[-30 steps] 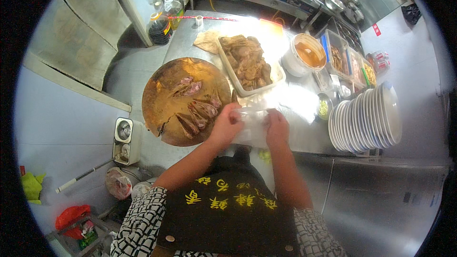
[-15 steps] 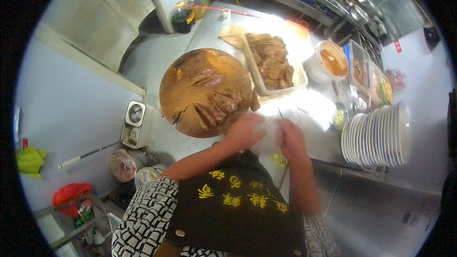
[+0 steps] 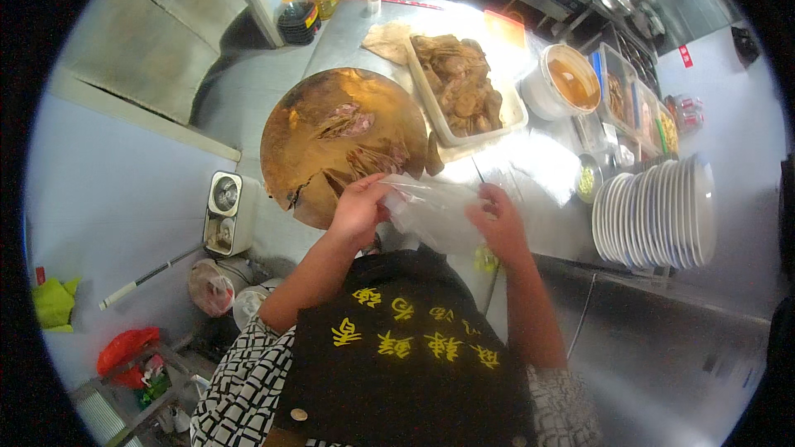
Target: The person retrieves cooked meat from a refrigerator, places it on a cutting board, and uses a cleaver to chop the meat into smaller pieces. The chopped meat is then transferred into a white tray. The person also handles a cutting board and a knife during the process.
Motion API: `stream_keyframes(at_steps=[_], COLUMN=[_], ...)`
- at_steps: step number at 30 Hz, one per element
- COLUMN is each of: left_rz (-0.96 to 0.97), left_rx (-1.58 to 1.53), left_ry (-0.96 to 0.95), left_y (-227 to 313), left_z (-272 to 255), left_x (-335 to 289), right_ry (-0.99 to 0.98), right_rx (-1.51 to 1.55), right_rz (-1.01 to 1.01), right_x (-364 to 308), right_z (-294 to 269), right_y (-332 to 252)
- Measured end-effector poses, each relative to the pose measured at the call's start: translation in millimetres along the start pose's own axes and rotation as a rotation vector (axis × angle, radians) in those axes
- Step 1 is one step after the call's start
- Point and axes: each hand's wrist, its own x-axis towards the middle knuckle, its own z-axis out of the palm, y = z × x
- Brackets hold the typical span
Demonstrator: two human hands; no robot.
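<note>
A clear plastic bag point(image 3: 439, 213) stretches between my two hands, just in front of my dark apron. My left hand point(image 3: 361, 213) is closed on the bag's left end, over the near edge of the round wooden chopping board point(image 3: 290, 128). At the other end, my right hand point(image 3: 499, 228) pinches the film with bent fingers. Sliced brown and pinkish meat point(image 3: 377, 160) lies on the board, partly hidden by my left hand, with a smaller pile of meat point(image 3: 346, 122) farther back.
Beyond the board stands a pale tray point(image 3: 484, 137) of cooked brown meat. To its right are a white bucket point(image 3: 538, 98) of orange-brown contents, clear food containers point(image 3: 617, 87) and a row of upright plates point(image 3: 654, 215). Bottles point(image 3: 298, 21) stand at the far left.
My hands have moved apart, the left one leftward, and the plastic bag has spread out between them. The whole view has shifted slightly.
</note>
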Motion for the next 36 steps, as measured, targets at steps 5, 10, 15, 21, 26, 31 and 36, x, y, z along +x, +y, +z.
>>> stream_keyframes(at_steps=[5,10,15,21,26,31,36], left_rz=[0.036,0.032,0.199,0.178,-0.042,-0.107,0.108], left_rx=[-0.066,-0.072,0.235,0.417,0.080,0.073,0.467], left_ry=[0.112,0.102,0.177,0.099,-0.098,-0.136,-0.073], left_y=[3.1,-3.1,-15.9,-23.0,-6.2,0.4,-20.3], left_z=[7.7,8.5,17.2,0.7,17.4,15.3,-29.0], left_x=[-5.4,-6.7,-8.2,-0.3,-18.4,-27.4,-15.5], right_ry=[0.274,0.161,0.433,0.339,0.352,0.309,0.316], right_rx=[-0.213,-0.320,-0.116,0.107,0.250,0.226,0.206], right_rz=[-0.168,-0.178,-0.214,0.019,0.073,0.070,0.202], right_x=[-21.1,-50.4,-35.8,-39.2,-51.6,-59.4,-55.5], right_z=[9.1,30.9,21.4,-9.7,-16.9,-14.3,-9.2], right_y=[7.3,15.8,23.0,-7.3,-34.8,-43.5,-20.9])
